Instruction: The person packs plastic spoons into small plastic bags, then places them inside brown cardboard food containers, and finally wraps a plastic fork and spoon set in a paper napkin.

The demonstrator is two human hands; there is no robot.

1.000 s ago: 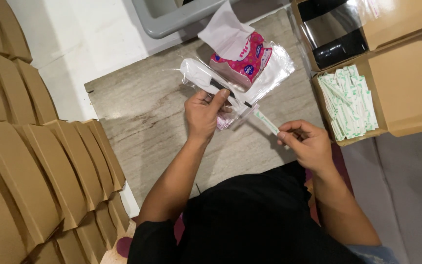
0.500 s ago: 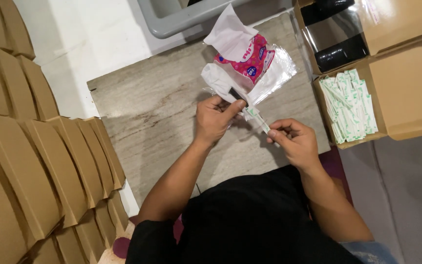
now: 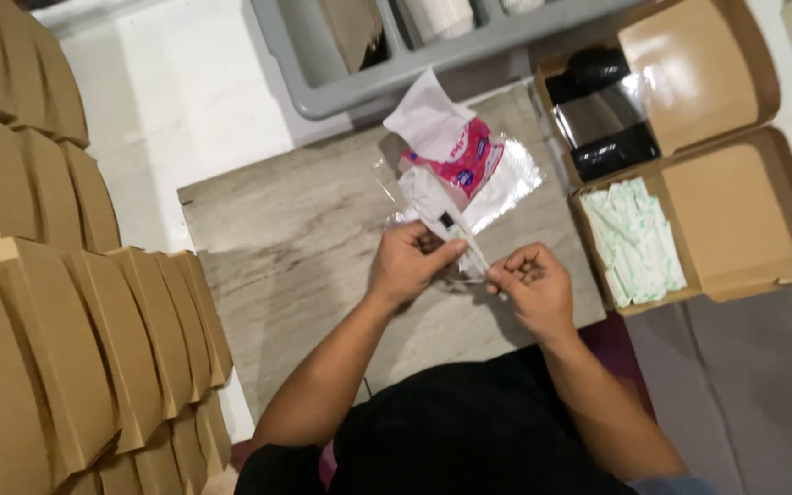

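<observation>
Reaching forward over the desk (image 3: 304, 266), both forearms converged, wrists bent inward. The left hand (image 3: 407, 261) had its grip pinched on a clear plastic sleeve (image 3: 442, 215) holding a white utensil, its long axis running from upper left down to lower right. The right hand (image 3: 529, 286) had its grip narrow on a thin paper-wrapped stick (image 3: 480, 266) at the sleeve's lower end, just above the desk.

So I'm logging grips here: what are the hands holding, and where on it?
Both hands pinch one clear plastic sleeve with a white utensil inside: left hand at its middle, right hand at its lower end.
</observation>
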